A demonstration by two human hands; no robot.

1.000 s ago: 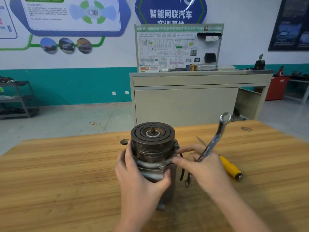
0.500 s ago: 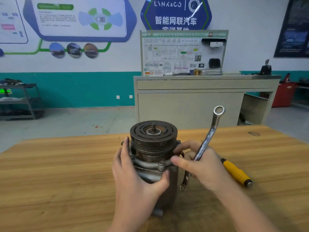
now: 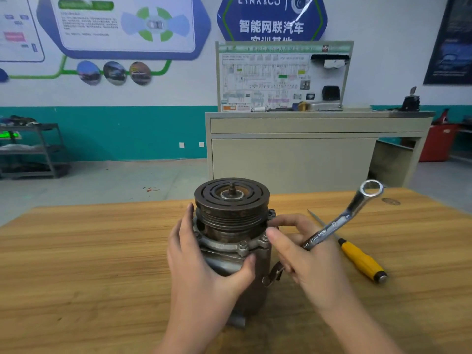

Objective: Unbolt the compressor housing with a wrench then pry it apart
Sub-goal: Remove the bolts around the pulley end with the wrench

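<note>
A metal compressor stands upright on the wooden table, its dark grooved pulley on top and a bolted flange below it. My left hand wraps around the housing from the left, thumb just under a front flange bolt. My right hand holds a steel ring wrench in its palm, the ring end pointing up and to the right. Its thumb and forefinger pinch at a bolt on the right side of the flange. The wrench's lower end pokes out beneath the hand.
A yellow-handled screwdriver lies on the table right of my right hand. Beyond the table stand a beige cabinet with a training board and a metal shelf at the far left.
The camera view shifted slightly. The wrench's ring end swung a little to the right and lower. Both hands stay on the compressor, right fingers still at the flange bolt.
</note>
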